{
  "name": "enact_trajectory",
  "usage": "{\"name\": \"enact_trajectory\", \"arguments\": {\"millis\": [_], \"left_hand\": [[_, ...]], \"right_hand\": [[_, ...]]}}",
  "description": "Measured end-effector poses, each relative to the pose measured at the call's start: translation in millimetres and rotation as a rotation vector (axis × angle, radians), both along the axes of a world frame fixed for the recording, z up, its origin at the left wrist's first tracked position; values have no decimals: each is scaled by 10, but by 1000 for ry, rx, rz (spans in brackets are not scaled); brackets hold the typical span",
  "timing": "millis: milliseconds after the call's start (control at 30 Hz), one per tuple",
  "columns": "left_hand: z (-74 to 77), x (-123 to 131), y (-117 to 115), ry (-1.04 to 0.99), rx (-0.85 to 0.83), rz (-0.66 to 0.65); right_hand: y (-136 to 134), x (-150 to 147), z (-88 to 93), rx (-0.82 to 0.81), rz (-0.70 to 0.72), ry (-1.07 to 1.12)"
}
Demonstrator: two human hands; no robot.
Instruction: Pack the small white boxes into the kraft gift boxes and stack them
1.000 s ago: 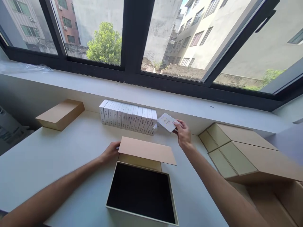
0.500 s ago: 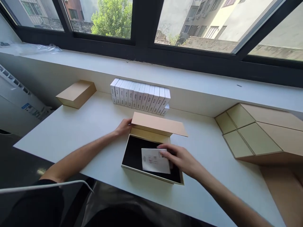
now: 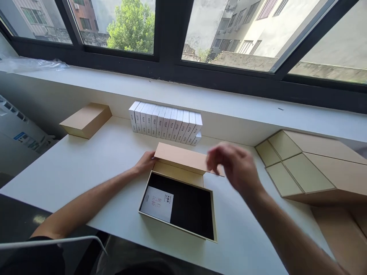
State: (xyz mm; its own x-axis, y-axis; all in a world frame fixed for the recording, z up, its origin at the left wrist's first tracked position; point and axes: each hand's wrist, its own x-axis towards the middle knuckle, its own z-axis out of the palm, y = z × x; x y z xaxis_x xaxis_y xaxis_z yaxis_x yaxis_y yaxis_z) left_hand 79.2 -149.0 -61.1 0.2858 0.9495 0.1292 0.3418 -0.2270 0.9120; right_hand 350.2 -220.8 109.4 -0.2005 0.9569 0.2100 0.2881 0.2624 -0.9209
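Note:
A kraft-brown box [image 3: 140,215] with a black inner lining stands open on the white table, its lid [image 3: 180,157] tilted up at the back. My left hand [image 3: 145,162] grips the lid's left end; some fingers are hidden behind it. Inside the box, a flat white packet [image 3: 157,204] with printed writing lies at the left end. My right hand [image 3: 231,164] is raised above the lid's right end, fingers loosely bent and a little blurred, with nothing visible in it. Behind the lid stands a row of slim white boxes [image 3: 166,120].
A closed brown box [image 3: 86,119] sits at the back left of the table [image 3: 94,168]. Several brown boxes [image 3: 304,172] are stacked at the right. Clear plastic [image 3: 34,65] lies on the window sill, and a white cable [image 3: 57,241] crosses the lower left.
The white packet now lies at the box's left end, let go by my right hand. That hand has risen up and to the right. My left hand has stayed on the lid.

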Motion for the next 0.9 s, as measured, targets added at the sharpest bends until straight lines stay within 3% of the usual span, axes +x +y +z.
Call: {"name": "enact_trajectory", "arguments": {"millis": [67,100,233,400,567,700,800,900], "left_hand": [[-16,5,0,-6,-1,3],[-24,8,0,-7,0,7],[-49,21,-8,-7,11,2],[-53,31,-12,-11,5,-9],[-46,16,-15,-3,14,-15],[-50,7,-16,-10,13,-4],[-37,3,-13,-27,9,1],[-14,-6,-9,-28,4,10]], "right_hand": [[450,220,-61,66,-247,-4],[676,302,-147,15,-292,-103],[1292,414,-614,-69,-293,-248],[1350,484,-971,12,-271,-279],[1264,803,-1133,24,-414,-212],[1023,1080,-1006,25,-496,-113],[625,1164,-685,86,-526,-49],[95,1060,-319,334,-468,-109]]}}
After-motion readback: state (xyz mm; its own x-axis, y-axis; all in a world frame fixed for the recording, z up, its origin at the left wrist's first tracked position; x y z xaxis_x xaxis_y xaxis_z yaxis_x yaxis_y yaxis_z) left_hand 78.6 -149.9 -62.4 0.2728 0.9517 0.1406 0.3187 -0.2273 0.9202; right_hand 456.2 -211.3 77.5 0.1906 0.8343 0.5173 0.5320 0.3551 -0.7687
